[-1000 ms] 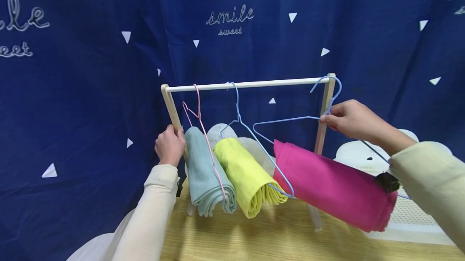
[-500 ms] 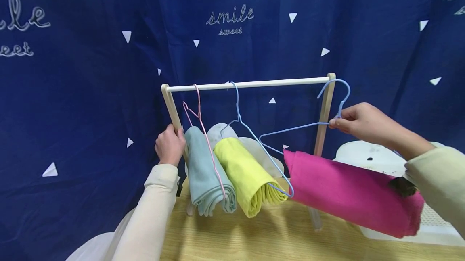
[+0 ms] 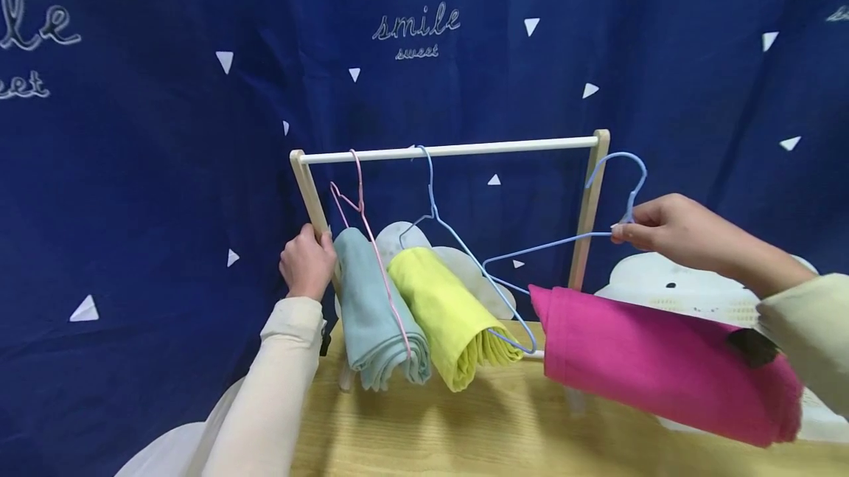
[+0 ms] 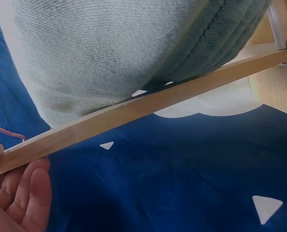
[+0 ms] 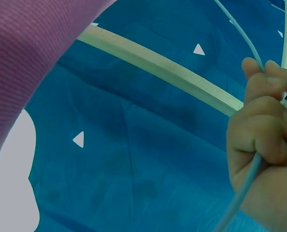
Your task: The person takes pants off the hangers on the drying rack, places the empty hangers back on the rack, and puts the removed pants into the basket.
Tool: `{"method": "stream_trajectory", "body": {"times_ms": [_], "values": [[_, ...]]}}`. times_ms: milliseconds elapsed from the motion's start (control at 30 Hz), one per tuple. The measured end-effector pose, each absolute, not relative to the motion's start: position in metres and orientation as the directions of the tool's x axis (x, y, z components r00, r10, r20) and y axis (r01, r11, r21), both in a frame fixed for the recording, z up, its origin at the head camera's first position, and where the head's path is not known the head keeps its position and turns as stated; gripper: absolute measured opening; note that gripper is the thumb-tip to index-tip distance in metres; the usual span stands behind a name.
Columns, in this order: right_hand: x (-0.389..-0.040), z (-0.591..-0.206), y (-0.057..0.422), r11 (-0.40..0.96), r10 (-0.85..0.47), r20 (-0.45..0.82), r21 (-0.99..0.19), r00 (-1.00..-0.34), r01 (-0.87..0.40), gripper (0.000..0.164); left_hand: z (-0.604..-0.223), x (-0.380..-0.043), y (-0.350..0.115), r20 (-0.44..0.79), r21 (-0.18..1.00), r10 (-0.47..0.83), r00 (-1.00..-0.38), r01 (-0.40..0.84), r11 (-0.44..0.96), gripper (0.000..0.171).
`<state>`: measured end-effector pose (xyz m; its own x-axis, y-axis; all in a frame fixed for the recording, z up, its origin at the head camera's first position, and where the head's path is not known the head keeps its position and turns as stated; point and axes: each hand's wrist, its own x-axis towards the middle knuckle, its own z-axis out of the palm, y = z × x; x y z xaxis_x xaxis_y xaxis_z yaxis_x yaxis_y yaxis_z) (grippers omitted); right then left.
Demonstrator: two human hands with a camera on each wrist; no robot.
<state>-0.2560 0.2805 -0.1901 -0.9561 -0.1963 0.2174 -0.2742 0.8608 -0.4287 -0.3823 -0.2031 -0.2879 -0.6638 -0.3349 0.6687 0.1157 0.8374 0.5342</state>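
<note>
My right hand (image 3: 676,234) pinches a blue hanger (image 3: 553,245) just below its hook, in front of the rack's right post. A folded magenta cloth (image 3: 657,363) hangs over this hanger, and its hook is off the rail. With my left hand (image 3: 307,263) I hold the left wooden post (image 4: 133,113) of the small rack, the thumb on one side and fingers on the other in the left wrist view. Beside that hand, a teal cloth (image 3: 374,307) hangs on a pink hanger (image 3: 374,241). A yellow cloth (image 3: 447,315) hangs on another blue hanger (image 3: 458,241) to its right.
The white rail (image 3: 517,147) runs between two wooden posts. Below stands a wooden tabletop (image 3: 464,433). Behind the rack hangs a dark blue curtain (image 3: 166,182) with clouds and triangles. A white object, partly hidden, lies behind the magenta cloth.
The right hand has moved right and down with the blue hanger and magenta cloth, drawing the hook away from the rail's end. The left hand stays on the post.
</note>
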Motion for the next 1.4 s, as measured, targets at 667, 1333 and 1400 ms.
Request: {"method": "stream_trajectory", "body": {"times_ms": [667,1333,1400], "values": [[-0.253,-0.194,0.277,0.874,-0.198,0.223,-0.4,-0.955,-0.275,0.029,-0.287,-0.38,-0.208,0.664,0.562,-0.359,-0.656,0.12,0.819,0.029],[-0.252,-0.202,0.28,0.877,-0.199,0.229,-0.392,-0.953,-0.277,0.029,-0.291,-0.323,-0.171,0.811,0.521,-0.327,-0.485,0.346,0.781,0.023],[-0.252,-0.203,0.28,0.879,-0.197,0.23,-0.39,-0.953,-0.276,0.03,-0.289,-0.313,-0.162,0.849,0.466,-0.27,-0.454,0.404,0.787,0.019]]}}
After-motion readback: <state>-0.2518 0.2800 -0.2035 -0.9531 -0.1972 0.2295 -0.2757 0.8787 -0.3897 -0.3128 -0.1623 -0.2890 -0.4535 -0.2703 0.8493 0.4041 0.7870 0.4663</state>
